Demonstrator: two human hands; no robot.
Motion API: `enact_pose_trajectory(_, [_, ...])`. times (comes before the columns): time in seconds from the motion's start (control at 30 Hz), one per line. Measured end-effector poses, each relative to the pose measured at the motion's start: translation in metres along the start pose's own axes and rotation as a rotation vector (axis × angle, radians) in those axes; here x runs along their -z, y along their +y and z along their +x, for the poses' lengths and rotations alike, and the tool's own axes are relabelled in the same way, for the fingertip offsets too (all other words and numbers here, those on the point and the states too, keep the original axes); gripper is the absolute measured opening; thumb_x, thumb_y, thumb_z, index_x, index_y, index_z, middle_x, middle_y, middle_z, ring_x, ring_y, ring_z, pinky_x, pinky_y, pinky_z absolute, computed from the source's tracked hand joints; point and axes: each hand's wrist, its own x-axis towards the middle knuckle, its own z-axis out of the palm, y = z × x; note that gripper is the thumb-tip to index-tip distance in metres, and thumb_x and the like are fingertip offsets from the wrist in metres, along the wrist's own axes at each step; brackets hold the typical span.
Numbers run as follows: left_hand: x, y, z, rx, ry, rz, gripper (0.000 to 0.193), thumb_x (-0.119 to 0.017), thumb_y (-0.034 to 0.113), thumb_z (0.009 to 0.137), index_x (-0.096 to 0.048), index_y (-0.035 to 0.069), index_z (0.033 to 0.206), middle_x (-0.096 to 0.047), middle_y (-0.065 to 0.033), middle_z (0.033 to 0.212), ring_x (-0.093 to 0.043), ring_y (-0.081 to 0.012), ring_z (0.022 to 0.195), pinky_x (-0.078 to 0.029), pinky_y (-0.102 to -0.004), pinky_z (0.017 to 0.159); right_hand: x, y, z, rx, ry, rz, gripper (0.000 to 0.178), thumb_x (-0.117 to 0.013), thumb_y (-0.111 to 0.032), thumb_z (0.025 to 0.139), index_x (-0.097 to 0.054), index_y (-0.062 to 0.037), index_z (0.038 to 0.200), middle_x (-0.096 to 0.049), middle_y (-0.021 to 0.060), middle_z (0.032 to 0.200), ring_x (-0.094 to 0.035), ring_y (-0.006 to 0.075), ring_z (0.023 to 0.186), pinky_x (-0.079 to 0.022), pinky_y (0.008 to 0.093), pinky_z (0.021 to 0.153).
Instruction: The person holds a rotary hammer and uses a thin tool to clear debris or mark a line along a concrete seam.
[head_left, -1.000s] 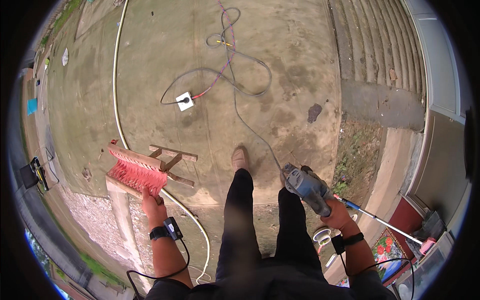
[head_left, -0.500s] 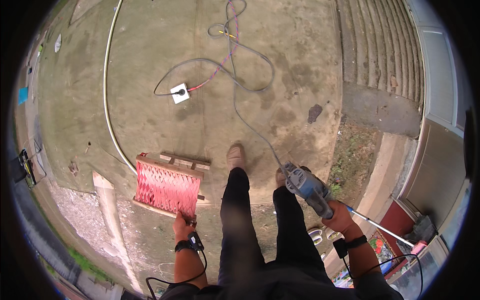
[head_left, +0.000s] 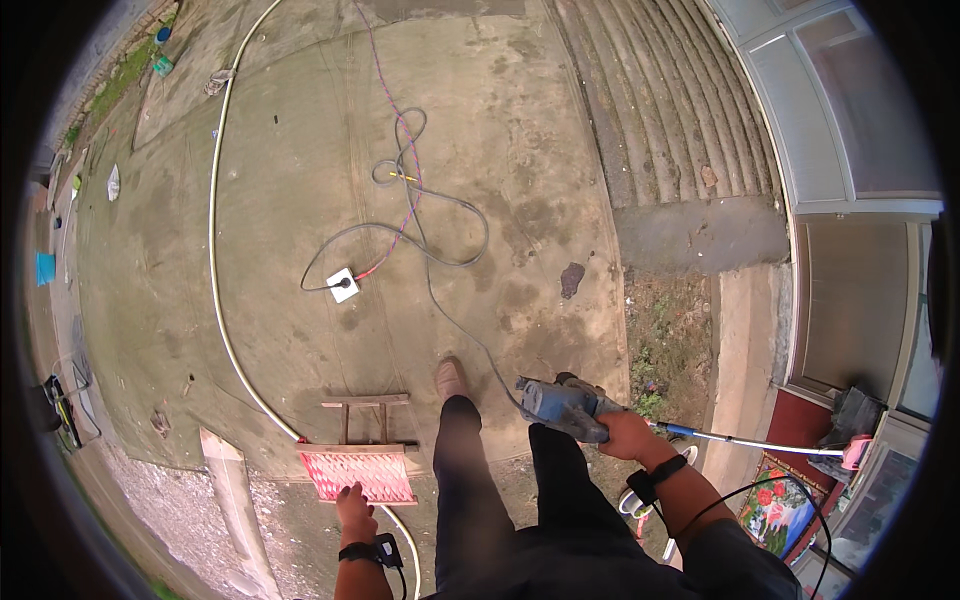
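My right hand [head_left: 627, 436] is closed round the rear part of a blue-grey corded power tool [head_left: 565, 405], held over my right leg; its working end is not clear. A grey cord [head_left: 470, 335] runs from it across the ground. At the lower left is a low wooden stool [head_left: 355, 470] with a red and white woven seat, its legs and crossbar showing on the far side. Over the near edge of that seat is my left hand [head_left: 355, 512], fingers apart and slightly bent, gripping nothing that I can see.
A white socket box [head_left: 343, 288] with a plug lies ahead on the ground. A pale hose [head_left: 214, 240] curves down the left side, passing by the stool. Ridged steps [head_left: 670, 110] and glazed panels [head_left: 850, 110] stand at right. A blue-and-white pole [head_left: 740, 438] lies beyond my right hand.
The view has tilted forward. The stool has gone from my left hand's grip to a lower place, and those fingers have loosened. The power tool has swung to lie more across, further left.
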Motion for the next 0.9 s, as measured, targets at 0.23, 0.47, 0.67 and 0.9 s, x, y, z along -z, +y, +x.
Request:
enact_pose_trajectory(0.23, [0.006, 0.045, -0.023, -0.384, -0.095, 0.289, 0.06, -0.067, 0.024, 0.086, -0.049, -0.007, 0.133, -0.064, -0.0179, 0.115, -0.062, -0.0237, 0.097, -0.049, -0.0355, 0.086, 0.08, -0.029, -0.019, 0.101, 0.008, -0.092, 0.034, -0.071, -0.024, 0.063, -0.067, -0.0082, 0.093, -0.066, 0.0174, 0.087, -0.064, 0.0387, 0.085, -0.052, 0.0462, 0.075])
enact_pose_trajectory(0.47, [-0.043, 0.176, -0.137, -0.747, -0.203, 0.372, 0.055, -0.066, 0.023, 0.087, -0.052, -0.008, 0.13, -0.061, -0.0237, 0.124, -0.06, -0.0287, 0.114, -0.046, -0.0348, 0.098, 0.205, -0.066, -0.036, 0.177, 0.14, -0.116, 0.028, -0.069, -0.019, 0.063, -0.065, -0.0085, 0.089, -0.066, 0.0149, 0.085, -0.063, 0.0383, 0.084, -0.052, 0.0464, 0.073])
enact_pose_trajectory(0.67, [-0.092, 0.273, -0.198, -0.88, -0.154, 0.412, 0.054, -0.065, 0.022, 0.088, -0.052, -0.007, 0.131, -0.06, -0.0264, 0.125, -0.06, -0.0312, 0.116, -0.047, -0.0365, 0.099, 0.29, -0.041, -0.007, 0.242, 0.291, -0.096, 0.027, -0.068, -0.02, 0.063, -0.066, -0.0106, 0.088, -0.066, 0.0142, 0.085, -0.063, 0.0373, 0.086, -0.052, 0.0478, 0.075])
enact_pose_trajectory(0.9, [-0.138, 0.322, -0.252, -0.833, -0.023, 0.528, 0.053, -0.066, 0.022, 0.087, -0.054, -0.007, 0.13, -0.062, -0.0248, 0.123, -0.062, -0.0309, 0.115, -0.048, -0.037, 0.097, 0.38, 0.003, 0.057, 0.227, 0.308, -0.121, 0.026, -0.067, -0.015, 0.062, -0.067, -0.0114, 0.088, -0.066, 0.0129, 0.085, -0.064, 0.0372, 0.084, -0.051, 0.0477, 0.072])
